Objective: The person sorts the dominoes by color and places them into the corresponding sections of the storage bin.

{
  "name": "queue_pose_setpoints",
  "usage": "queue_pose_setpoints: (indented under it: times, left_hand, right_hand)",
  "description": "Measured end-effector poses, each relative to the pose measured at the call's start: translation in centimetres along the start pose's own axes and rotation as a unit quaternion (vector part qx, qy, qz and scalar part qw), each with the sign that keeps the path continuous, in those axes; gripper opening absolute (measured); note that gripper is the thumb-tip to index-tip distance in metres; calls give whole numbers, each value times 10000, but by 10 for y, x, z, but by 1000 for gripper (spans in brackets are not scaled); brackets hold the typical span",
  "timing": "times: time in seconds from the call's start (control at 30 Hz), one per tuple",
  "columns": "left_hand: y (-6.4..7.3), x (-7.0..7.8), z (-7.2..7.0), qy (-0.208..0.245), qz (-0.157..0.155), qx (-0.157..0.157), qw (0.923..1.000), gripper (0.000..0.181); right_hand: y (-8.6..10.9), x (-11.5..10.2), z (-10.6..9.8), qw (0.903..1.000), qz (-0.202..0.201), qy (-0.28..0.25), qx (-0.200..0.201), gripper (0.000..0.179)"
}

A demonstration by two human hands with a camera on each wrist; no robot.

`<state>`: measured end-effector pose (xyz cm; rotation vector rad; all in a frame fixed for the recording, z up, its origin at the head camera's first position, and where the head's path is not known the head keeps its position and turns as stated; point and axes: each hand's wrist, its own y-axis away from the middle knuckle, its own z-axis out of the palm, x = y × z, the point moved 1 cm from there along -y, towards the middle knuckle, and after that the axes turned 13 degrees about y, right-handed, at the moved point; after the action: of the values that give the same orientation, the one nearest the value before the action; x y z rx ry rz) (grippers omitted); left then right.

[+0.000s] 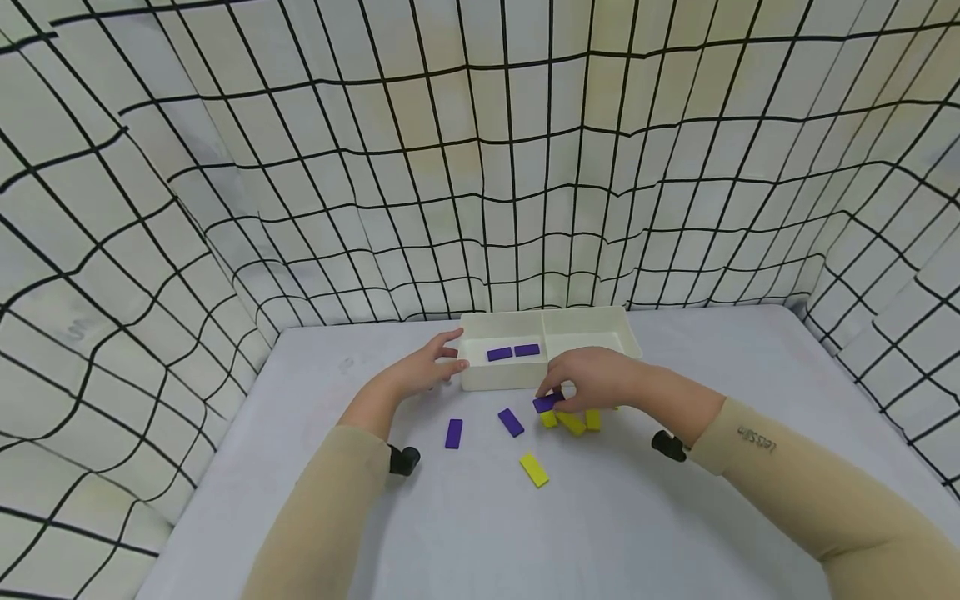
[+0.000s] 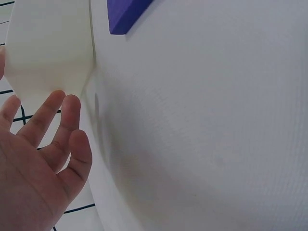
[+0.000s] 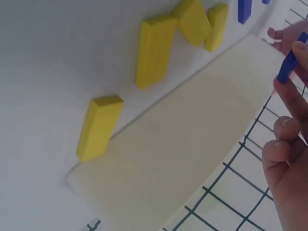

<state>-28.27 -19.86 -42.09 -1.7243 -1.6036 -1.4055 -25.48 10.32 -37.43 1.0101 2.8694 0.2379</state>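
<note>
My right hand (image 1: 596,379) pinches a purple block (image 1: 547,403) between thumb and fingertip, just in front of the white two-part box (image 1: 502,379). Seen from the right wrist, that block (image 3: 290,61) is held clear of the table, over the box's side. My left hand (image 1: 423,367) is at the box's left end, its fairly straight fingers (image 2: 70,108) right at the end wall. Two purple blocks (image 1: 513,352) lie in the box's left compartment. Below my right hand, several yellow blocks (image 1: 572,423) lie near the box front.
Two more purple blocks, one at left (image 1: 453,433) and one nearer the middle (image 1: 512,422), lie on the white table (image 1: 600,533). A single yellow block (image 1: 534,470) lies closer to me. Black netting (image 1: 480,200) over pale walls encloses the back and sides.
</note>
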Motion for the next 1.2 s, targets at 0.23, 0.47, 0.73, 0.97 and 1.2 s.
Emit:
queue_pose_setpoints:
  times: [0.23, 0.47, 0.73, 0.97, 1.2]
  left_hand:
    - [1, -1, -1, 26, 24, -9, 10000, 74]
    - [3, 1, -1, 50, 8, -26, 10000, 75]
    - [4, 2, -1, 13, -48, 18, 10000, 75]
    - [3, 1, -1, 64, -14, -29, 10000, 74]
    - [2, 1, 0, 109, -34, -12, 9999, 74]
  right_hand:
    - [-24, 16, -12, 9993, 274, -121, 236, 27]
    - [-50, 30, -18, 9970, 572, -243, 457, 29]
    - [-74, 35, -18, 9949, 911, -239, 369, 29]
    - [-92, 36, -16, 9939, 985, 406, 303, 31]
    - [-107, 35, -16, 9890, 1025, 1061, -79, 32]
